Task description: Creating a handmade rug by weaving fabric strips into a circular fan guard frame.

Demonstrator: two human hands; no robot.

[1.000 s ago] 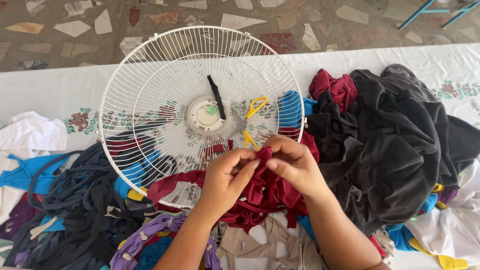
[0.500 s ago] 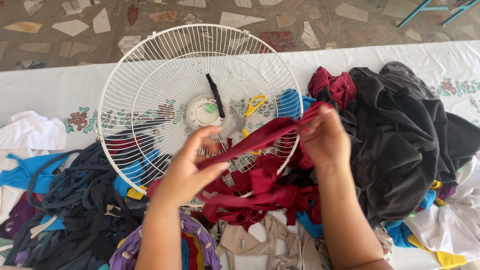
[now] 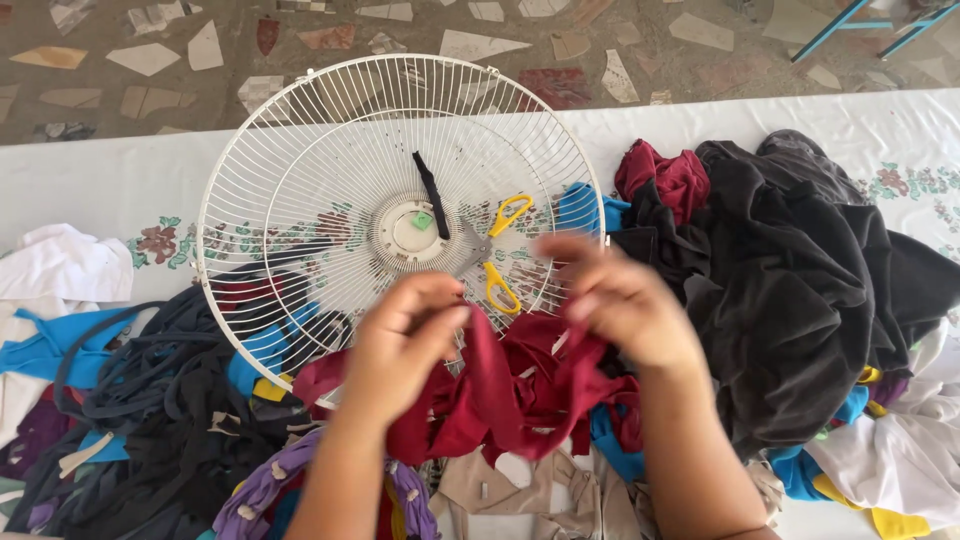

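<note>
My left hand (image 3: 405, 340) and my right hand (image 3: 625, 305) both grip a dark red strip of cloth (image 3: 500, 390) that sags between them over a heap of red scraps. Just beyond my hands lies a white round wire fan guard (image 3: 300, 180) on the table. Yellow-handled scissors (image 3: 495, 250) rest on the guard near its hub, beside a short black strip (image 3: 432, 195).
A big pile of black and dark grey cloth (image 3: 800, 290) lies at the right with a red piece (image 3: 670, 175) on top. Dark blue, blue and purple strips (image 3: 150, 420) heap at the left. The white flowered tablecloth (image 3: 100, 190) ends at a stone-chip floor (image 3: 150, 60).
My hands, close together on the red cloth a second ago, pulled the strip out wide to both sides. Now they have come nearer together and the strip hangs slack.
</note>
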